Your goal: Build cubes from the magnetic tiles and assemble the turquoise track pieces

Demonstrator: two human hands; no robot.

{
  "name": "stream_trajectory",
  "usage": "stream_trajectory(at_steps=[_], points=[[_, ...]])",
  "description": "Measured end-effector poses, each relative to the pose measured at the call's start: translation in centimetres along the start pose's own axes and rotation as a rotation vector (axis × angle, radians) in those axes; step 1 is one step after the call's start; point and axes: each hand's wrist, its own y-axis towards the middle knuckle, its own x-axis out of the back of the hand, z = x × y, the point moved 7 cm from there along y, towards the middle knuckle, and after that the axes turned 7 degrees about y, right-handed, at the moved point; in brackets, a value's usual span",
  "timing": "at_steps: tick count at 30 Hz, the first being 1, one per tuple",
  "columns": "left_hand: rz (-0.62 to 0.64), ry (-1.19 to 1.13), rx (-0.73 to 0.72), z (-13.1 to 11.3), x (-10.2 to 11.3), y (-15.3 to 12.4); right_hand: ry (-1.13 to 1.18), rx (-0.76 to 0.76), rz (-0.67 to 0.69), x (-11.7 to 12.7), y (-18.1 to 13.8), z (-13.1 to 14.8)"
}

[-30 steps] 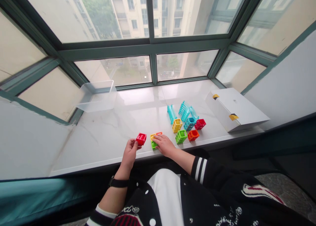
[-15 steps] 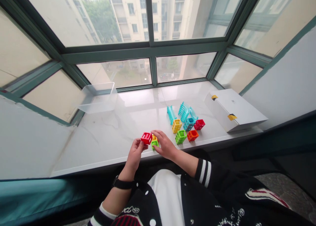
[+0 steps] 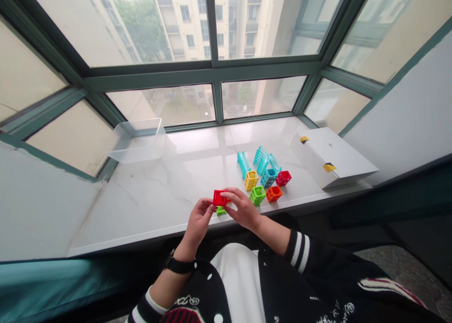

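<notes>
A red open-sided toy block (image 3: pixel 219 198) is held just above the near edge of the white sill. My left hand (image 3: pixel 199 215) pinches its left side between thumb and fingers. My right hand (image 3: pixel 243 209) closes on its right side, with fingers over the top and the thumb below. A sliver of orange shows between the red block and the right fingers; what it belongs to is hidden. Beneath the red block, part of a green block (image 3: pixel 221 211) is visible, and the hands cover the rest of it.
Right of my hands stand yellow (image 3: pixel 251 180), green (image 3: pixel 257 196), blue (image 3: pixel 269 177), orange (image 3: pixel 274 194) and red (image 3: pixel 283 178) blocks. Clear turquoise track pieces (image 3: pixel 262 160) lie behind them. A translucent bin (image 3: pixel 137 154) sits left, a white box (image 3: pixel 334 156) right.
The red block has moved right and been turned, so a different face shows. My right hand has come off the yellow and green blocks and closed on the red one.
</notes>
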Motion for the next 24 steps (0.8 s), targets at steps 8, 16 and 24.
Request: stream_trajectory(at_steps=[8,16,24], points=[[0.082,0.044,-0.071,-1.2,-1.1,0.0,0.034,0.008,0.028,2.6,0.1,1.5],[0.228,0.115,-0.135,-3.2,-2.6,0.7,0.028,-0.01,0.127,3.5,-0.1,2.0],[0.219,-0.099,0.025,-2.2,-3.1,0.8,-0.021,-0.021,0.049,3.3,-0.9,2.0]])
